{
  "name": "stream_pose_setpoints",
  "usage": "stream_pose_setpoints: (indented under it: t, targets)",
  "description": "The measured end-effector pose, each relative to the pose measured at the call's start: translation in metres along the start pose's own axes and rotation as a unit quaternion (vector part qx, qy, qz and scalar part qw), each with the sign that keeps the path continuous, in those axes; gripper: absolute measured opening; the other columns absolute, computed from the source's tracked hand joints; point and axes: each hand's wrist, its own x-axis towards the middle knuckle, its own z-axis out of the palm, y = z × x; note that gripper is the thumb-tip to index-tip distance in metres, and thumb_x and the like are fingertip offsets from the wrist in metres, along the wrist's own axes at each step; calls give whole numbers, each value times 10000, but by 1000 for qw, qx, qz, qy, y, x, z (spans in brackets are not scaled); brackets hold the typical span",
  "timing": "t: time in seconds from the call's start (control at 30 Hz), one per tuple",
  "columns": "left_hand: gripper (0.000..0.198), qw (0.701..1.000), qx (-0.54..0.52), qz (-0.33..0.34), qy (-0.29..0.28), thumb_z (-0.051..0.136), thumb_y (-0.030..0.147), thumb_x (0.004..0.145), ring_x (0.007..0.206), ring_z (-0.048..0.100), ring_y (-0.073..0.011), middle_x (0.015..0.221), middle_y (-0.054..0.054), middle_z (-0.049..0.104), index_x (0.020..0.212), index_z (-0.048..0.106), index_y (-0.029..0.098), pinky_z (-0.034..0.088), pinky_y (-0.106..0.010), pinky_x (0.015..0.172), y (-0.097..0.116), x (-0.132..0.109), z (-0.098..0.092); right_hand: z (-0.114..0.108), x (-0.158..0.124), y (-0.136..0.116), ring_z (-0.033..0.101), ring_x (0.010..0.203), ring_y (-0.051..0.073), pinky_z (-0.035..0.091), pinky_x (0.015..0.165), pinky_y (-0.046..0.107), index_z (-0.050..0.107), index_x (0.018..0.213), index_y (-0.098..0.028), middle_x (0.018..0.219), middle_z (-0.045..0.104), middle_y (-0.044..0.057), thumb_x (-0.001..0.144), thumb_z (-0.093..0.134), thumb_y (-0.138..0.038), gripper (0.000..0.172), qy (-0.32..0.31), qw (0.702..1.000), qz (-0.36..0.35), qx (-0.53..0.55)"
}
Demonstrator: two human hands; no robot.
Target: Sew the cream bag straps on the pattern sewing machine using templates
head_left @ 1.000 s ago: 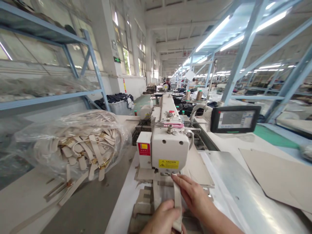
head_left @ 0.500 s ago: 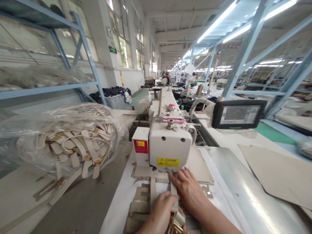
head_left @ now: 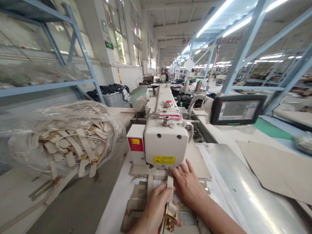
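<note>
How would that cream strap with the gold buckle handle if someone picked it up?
The cream strap is probably fairly stiff, since it runs straight up from the left hand without visible sag. It would likely feel end-heavy, with the gold metal buckle at its lower end.

Bright ceiling tubes (head_left: 215,18) and windows (head_left: 119,35) light everything; glare streaks the steel tabletop (head_left: 255,198); edges bow.
</note>
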Motion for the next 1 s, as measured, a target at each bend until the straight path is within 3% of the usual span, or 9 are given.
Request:
stream_pose_setpoints:
  t: [0.1,0.33,0.47,0.6,0.73,0.87,1.0]
  targets:
    - [439,1000,1,13,-1,718,544,736,405,549,-133,588,57,581,983,561,216,522,-276,464,-5,-2,-3,1,-3,1,444,1277,296,76,1245,578,620,1191,-153,1181,682,72,910,490,-69,320,3,1000,-8,-5]
    - [410,1000,2,26,-5,713,529,750,405,520,-122,590,48,592,955,546,216,538,-287,472,-4,-6,-4,2,-6,3,363,1364,326,104,1227,634,647,1237,-263,1308,619,48,946,528,-147,335,11,999,-7,-48]
    - [385,999,27,14,-12,683,497,784,433,526,-126,584,41,606,1003,543,212,534,-280,490,-1,-14,-5,1,-12,-3,399,1324,327,121,1223,628,665,1220,-314,1314,561,73,905,632,-175,346,15,998,-3,-54]
    - [420,999,40,8,-25,673,528,788,440,551,-135,591,39,617,1026,546,206,523,-270,493,-2,-20,-9,1,-15,-7,431,1280,311,135,1217,635,665,1233,-335,1265,559,74,937,599,-171,345,18,998,8,-53]
    - [570,999,30,14,-8,660,561,786,447,577,-152,620,23,651,1206,516,204,500,-270,495,-6,-20,-15,2,-16,-8,435,1276,319,157,1208,642,651,1265,-349,1265,555,82,965,572,-195,346,11,998,8,-55]
    - [746,1000,-5,25,2,699,536,754,500,620,-167,778,3,699,1372,400,245,509,-299,542,-10,-22,-24,3,-17,-8,439,1278,329,160,1203,652,621,1315,-368,1277,548,87,957,587,-195,399,-3,998,10,-63]
    - [569,999,-16,31,-35,711,482,751,553,629,-144,897,-16,707,1234,522,249,483,-283,572,-12,-28,-35,5,-16,-10,454,1257,325,167,1199,648,602,1343,-371,1281,538,94,944,588,-175,445,-5,997,5,-79]
